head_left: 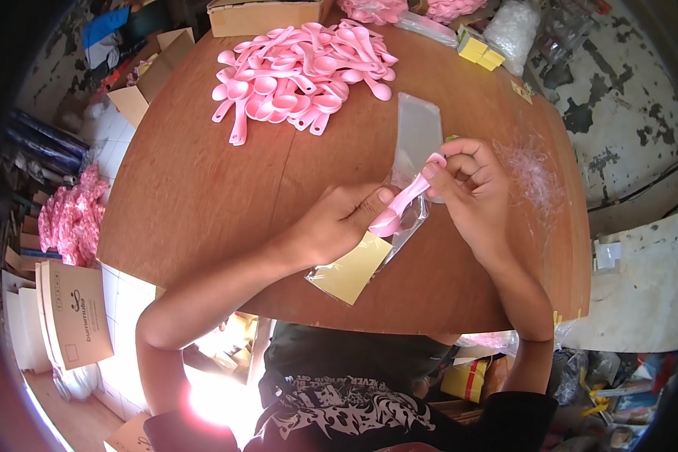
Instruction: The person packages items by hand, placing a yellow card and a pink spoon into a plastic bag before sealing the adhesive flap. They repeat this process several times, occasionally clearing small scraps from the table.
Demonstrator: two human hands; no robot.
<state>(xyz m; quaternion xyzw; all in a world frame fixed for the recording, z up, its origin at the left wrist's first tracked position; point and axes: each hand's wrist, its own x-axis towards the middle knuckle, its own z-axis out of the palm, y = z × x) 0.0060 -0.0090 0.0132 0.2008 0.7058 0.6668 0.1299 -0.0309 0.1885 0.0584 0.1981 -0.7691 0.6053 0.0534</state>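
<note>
Near the front of the wooden table, both hands are on one pink spoon. My left hand is closed at its bowl end, thumb on top, along with a clear plastic bag. Inside the bag's lower part, a pale yellow card shows below that hand. My right hand pinches the handle end of the spoon, its other fingers curled. Just beyond the hands lies a stack of flat clear bags, partly covered by them.
A large heap of pink spoons lies at the far side. Behind it stands a cardboard box; yellow card stacks sit at the back right. Thin plastic strips are scattered at right. An open carton stands beyond the left edge.
</note>
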